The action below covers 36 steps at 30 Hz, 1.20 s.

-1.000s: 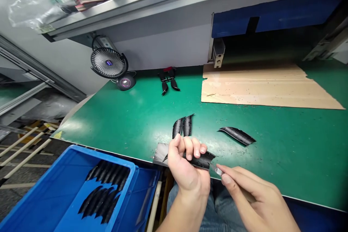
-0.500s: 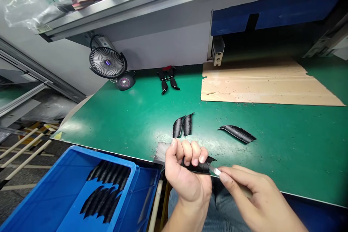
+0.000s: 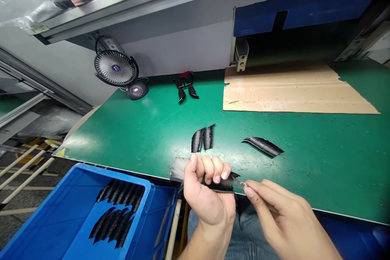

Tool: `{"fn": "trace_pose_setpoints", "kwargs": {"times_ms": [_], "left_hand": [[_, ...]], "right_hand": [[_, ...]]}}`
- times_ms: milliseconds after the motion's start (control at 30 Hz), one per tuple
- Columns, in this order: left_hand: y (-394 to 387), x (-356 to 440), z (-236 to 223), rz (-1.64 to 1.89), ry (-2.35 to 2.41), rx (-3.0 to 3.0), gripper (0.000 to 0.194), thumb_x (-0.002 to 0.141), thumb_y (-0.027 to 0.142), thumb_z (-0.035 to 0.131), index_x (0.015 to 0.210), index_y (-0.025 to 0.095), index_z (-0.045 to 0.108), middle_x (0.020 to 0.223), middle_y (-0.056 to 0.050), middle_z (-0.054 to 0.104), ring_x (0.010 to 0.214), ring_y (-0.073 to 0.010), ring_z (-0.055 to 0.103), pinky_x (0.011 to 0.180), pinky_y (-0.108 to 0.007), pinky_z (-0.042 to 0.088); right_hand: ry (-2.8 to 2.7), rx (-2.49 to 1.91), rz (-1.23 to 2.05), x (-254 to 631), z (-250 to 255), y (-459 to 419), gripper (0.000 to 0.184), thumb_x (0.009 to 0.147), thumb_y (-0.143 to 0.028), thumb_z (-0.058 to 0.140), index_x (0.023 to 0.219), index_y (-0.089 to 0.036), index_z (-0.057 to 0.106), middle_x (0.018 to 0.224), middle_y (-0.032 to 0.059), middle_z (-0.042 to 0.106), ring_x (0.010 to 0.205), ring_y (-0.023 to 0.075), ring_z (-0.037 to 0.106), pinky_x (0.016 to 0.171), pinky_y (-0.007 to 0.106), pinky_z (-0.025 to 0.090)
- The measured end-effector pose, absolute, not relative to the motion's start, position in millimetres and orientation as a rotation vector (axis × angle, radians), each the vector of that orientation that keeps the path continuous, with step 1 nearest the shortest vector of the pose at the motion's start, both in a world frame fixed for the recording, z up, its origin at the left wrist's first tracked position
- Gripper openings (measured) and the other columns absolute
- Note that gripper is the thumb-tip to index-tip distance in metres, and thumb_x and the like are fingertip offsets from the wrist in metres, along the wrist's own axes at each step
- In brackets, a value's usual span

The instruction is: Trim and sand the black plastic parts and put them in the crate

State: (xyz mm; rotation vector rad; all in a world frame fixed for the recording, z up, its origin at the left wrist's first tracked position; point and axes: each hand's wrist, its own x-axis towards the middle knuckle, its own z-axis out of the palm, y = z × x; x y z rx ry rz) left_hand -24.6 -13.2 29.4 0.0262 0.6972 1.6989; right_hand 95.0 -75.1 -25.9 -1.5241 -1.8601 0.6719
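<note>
My left hand [image 3: 209, 195] is closed around a black curved plastic part [image 3: 224, 185] at the table's front edge. From the thumb side of that fist sticks out a pale grey, brush-like piece [image 3: 179, 169]; whether the hand grips it too, I cannot tell. My right hand [image 3: 278, 211] pinches a craft knife [image 3: 239, 183], its blade tip at the right end of the part. Two similar black parts [image 3: 202, 138] lie side by side just beyond my left fist. Another black part [image 3: 264, 146] rests farther right.
A blue bin [image 3: 149, 195] with rows of black parts stands at lower left. Behind are a small fan [image 3: 116, 68], dark pieces with a red bit [image 3: 185, 85] and a cardboard sheet [image 3: 292, 93]. An overhead shelf [image 3: 152, 0] crosses the green table [image 3: 137, 130]. Dark shavings lie scattered.
The knife blade has tilted slightly and its tip has shifted up along the part's right end. My left hand keeps its grip; the whole view has moved a little.
</note>
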Motion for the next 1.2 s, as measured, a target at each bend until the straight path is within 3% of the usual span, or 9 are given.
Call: {"fn": "trace_pose_setpoints", "kwargs": {"times_ms": [200, 333, 500, 633, 733, 833, 1033, 1100, 1200], "left_hand": [[-5.1, -30.1, 31.0, 1.649, 0.729, -0.111, 0.047, 0.082, 0.026, 0.053, 0.055, 0.02, 0.015, 0.049, 0.007, 0.013, 0.043, -0.0078, 0.022, 0.044, -0.02, 0.031], [-4.9, -29.6, 30.5, 1.616, 0.728, -0.116, 0.046, 0.081, 0.027, 0.055, 0.055, 0.019, 0.018, 0.049, 0.007, 0.015, 0.044, -0.0071, 0.024, 0.045, -0.019, 0.032], [-11.8, -13.7, 20.9, 1.502, 0.687, 0.079, 0.042, 0.087, 0.032, 0.05, 0.054, 0.019, 0.025, 0.049, 0.006, 0.021, 0.045, -0.0084, 0.031, 0.051, -0.023, 0.04], [-10.5, -6.8, -4.3, 1.236, 0.85, 0.698, 0.022, 0.084, 0.041, 0.058, 0.079, 0.02, 0.055, 0.08, -0.003, 0.056, 0.084, -0.0181, 0.057, 0.085, -0.035, 0.047], [3.8, -3.6, -27.7, 0.937, 1.082, 1.444, 0.043, 0.076, 0.03, 0.07, 0.116, 0.024, 0.055, 0.124, -0.011, 0.052, 0.116, -0.0272, 0.049, 0.101, -0.043, 0.038], [27.6, 8.9, -46.3, 0.778, 1.059, 2.034, 0.04, 0.081, 0.014, 0.058, 0.118, 0.029, 0.057, 0.131, -0.008, 0.052, 0.132, -0.0284, 0.035, 0.108, -0.048, 0.028], [54.4, 31.7, -56.8, 0.733, 0.923, 2.346, 0.026, 0.079, 0.006, 0.059, 0.083, 0.03, 0.069, 0.09, -0.003, 0.071, 0.105, -0.0252, 0.059, 0.099, -0.045, 0.036], [47.6, 26.9, -51.6, 0.787, 0.905, 2.404, 0.026, 0.083, 0.008, 0.057, 0.091, 0.031, 0.068, 0.092, -0.002, 0.071, 0.101, -0.0219, 0.061, 0.101, -0.043, 0.035], [29.3, 15.1, -38.9, 0.932, 0.848, 2.656, 0.025, 0.089, 0.011, 0.05, 0.103, 0.026, 0.064, 0.102, -0.002, 0.071, 0.104, -0.0192, 0.06, 0.105, -0.043, 0.032]], "right_hand": [[-1.79, -1.341, 0.09, 92.7, -32.9, -86.4, 0.037, 0.082, -0.009, 0.062, 0.116, -0.023, 0.059, 0.084, 0.0027, 0.067, 0.069, 0.0167, 0.064, 0.067, 0.027, 0.051], [-1.261, -1.464, 0.393, 86.7, -31.0, -85.1, 0.019, 0.083, -0.025, 0.064, 0.102, -0.026, 0.064, 0.093, 0.0053, 0.068, 0.069, 0.0191, 0.065, 0.055, 0.026, 0.053], [-1.097, -1.55, 0.934, 81.8, -23.1, -70.2, 0.029, 0.077, -0.046, 0.068, 0.09, -0.02, 0.069, 0.07, 0.0011, 0.068, 0.058, 0.0176, 0.064, 0.051, 0.022, 0.053], [-1.016, -1.797, 0.855, 118.5, -33.1, -69.8, 0.036, 0.073, -0.055, 0.067, 0.085, -0.021, 0.073, 0.07, -0.0006, 0.07, 0.062, 0.0174, 0.064, 0.053, 0.021, 0.051], [-0.836, -2.174, 0.548, 174.9, -50.4, -74.0, 0.046, 0.071, -0.063, 0.063, 0.091, -0.023, 0.073, 0.065, 0.0007, 0.068, 0.058, 0.0206, 0.061, 0.047, 0.026, 0.046], [-0.837, -2.442, 0.337, 226.2, -68.3, -73.0, 0.043, 0.076, -0.061, 0.057, 0.09, -0.023, 0.072, 0.057, 0.0027, 0.064, 0.051, 0.0236, 0.057, 0.045, 0.032, 0.042], [-1.082, -2.412, 0.241, 236.4, -77.9, -65.6, 0.04, 0.077, -0.054, 0.055, 0.094, -0.021, 0.071, 0.088, 0.0112, 0.069, 0.074, 0.0311, 0.063, 0.063, 0.041, 0.047], [-1.047, -2.341, 0.19, 220.2, -69.4, -67.1, 0.046, 0.08, -0.057, 0.052, 0.103, -0.021, 0.068, 0.103, 0.0108, 0.067, 0.088, 0.0305, 0.062, 0.073, 0.04, 0.047], [-0.896, -2.113, 0.527, 193.8, -51.5, -67.8, 0.049, 0.077, -0.064, 0.056, 0.096, -0.022, 0.07, 0.088, 0.0052, 0.07, 0.078, 0.0237, 0.063, 0.067, 0.032, 0.047]]}}
